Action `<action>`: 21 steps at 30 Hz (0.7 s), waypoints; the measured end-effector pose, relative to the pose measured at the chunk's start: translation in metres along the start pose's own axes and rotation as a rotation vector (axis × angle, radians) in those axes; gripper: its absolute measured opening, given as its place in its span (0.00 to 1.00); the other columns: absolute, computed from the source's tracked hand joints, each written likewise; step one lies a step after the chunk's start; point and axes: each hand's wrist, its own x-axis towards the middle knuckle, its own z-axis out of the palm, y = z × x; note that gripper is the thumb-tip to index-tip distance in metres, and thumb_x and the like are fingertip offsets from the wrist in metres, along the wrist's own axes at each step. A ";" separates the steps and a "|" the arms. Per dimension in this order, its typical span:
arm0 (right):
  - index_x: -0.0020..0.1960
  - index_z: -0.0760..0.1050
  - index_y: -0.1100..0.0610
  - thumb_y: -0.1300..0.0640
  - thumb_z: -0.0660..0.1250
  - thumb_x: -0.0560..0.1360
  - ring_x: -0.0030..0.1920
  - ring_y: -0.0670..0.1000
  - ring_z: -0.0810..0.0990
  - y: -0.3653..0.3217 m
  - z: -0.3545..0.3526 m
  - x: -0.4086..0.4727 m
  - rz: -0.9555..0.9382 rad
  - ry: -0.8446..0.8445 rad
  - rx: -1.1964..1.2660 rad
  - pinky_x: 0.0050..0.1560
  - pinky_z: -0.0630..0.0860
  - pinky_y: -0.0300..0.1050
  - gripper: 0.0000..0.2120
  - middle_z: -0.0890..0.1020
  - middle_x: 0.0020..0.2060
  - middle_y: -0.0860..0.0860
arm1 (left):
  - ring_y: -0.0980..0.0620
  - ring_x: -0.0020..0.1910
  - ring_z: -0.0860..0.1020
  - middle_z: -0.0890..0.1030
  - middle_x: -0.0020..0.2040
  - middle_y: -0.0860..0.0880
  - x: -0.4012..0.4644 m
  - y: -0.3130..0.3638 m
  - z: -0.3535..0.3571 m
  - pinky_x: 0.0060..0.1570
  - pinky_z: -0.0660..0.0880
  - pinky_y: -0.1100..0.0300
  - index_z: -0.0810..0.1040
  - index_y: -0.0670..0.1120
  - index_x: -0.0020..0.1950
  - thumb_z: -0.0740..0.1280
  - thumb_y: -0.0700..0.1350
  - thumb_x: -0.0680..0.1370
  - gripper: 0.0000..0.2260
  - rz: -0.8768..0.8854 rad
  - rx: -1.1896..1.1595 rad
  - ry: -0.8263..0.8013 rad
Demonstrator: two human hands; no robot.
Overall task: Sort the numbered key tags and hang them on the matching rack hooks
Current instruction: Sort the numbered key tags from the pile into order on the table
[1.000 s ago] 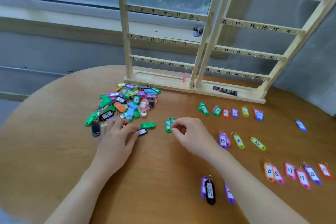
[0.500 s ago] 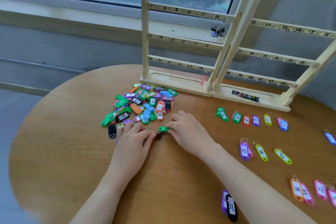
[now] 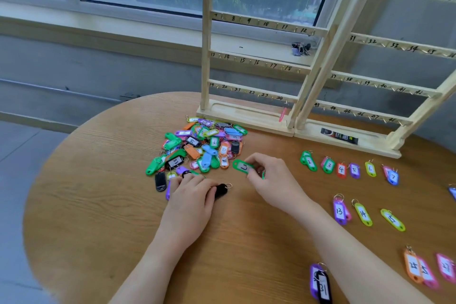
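So the right hand point(image 3: 269, 181) has just lifted a green tag point(image 3: 241, 167) (maybe 17, it's blurry) in a pinch near the pile point(image 3: 197, 147), while the left hand point(image 3: 191, 198) presses flat on a black tag point(image 3: 220, 191), so sorting continues.

left hand point(image 3: 190, 195) palm-down, fingers flat, right hand point(image 3: 271, 175) fingers pinched

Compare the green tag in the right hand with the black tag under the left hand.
The green tag shows its label; the black tag shows none. The right hand pinches the green tag; the left hand presses the black tag on the table. Both are plastic key tags.
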 end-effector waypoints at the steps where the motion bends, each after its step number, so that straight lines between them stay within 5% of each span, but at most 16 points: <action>1: 0.47 0.78 0.45 0.61 0.65 0.78 0.33 0.45 0.73 -0.001 -0.002 -0.002 0.012 0.004 0.034 0.35 0.68 0.36 0.10 0.78 0.33 0.44 | 0.53 0.50 0.75 0.79 0.47 0.59 -0.001 0.000 -0.001 0.56 0.60 0.57 0.82 0.54 0.55 0.69 0.47 0.80 0.06 0.005 0.004 -0.018; 9: 0.49 0.82 0.46 0.64 0.63 0.78 0.30 0.44 0.68 0.000 -0.016 -0.023 0.095 -0.024 0.257 0.32 0.64 0.39 0.15 0.79 0.34 0.57 | 0.55 0.50 0.73 0.78 0.48 0.61 -0.003 0.002 -0.006 0.56 0.64 0.54 0.84 0.61 0.55 0.70 0.53 0.78 0.07 0.070 -0.002 -0.048; 14: 0.53 0.79 0.46 0.61 0.65 0.79 0.33 0.42 0.73 0.009 -0.023 -0.041 0.081 0.013 0.197 0.35 0.69 0.37 0.11 0.81 0.39 0.49 | 0.58 0.53 0.70 0.75 0.51 0.63 -0.005 0.005 -0.009 0.58 0.62 0.55 0.83 0.61 0.58 0.60 0.66 0.77 0.17 0.083 0.017 -0.095; 18: 0.52 0.74 0.44 0.59 0.66 0.79 0.35 0.45 0.74 0.017 -0.030 -0.058 0.051 0.052 0.168 0.41 0.74 0.48 0.09 0.82 0.42 0.51 | 0.58 0.54 0.70 0.74 0.53 0.63 -0.005 0.004 -0.010 0.59 0.62 0.55 0.82 0.59 0.61 0.63 0.62 0.78 0.17 0.089 0.006 -0.127; 21: 0.50 0.76 0.46 0.60 0.68 0.79 0.33 0.42 0.71 0.021 -0.037 -0.072 0.037 0.086 0.179 0.37 0.71 0.41 0.08 0.79 0.38 0.47 | 0.58 0.53 0.70 0.74 0.52 0.64 -0.005 0.005 -0.010 0.58 0.62 0.55 0.82 0.61 0.60 0.68 0.59 0.78 0.12 0.087 0.006 -0.134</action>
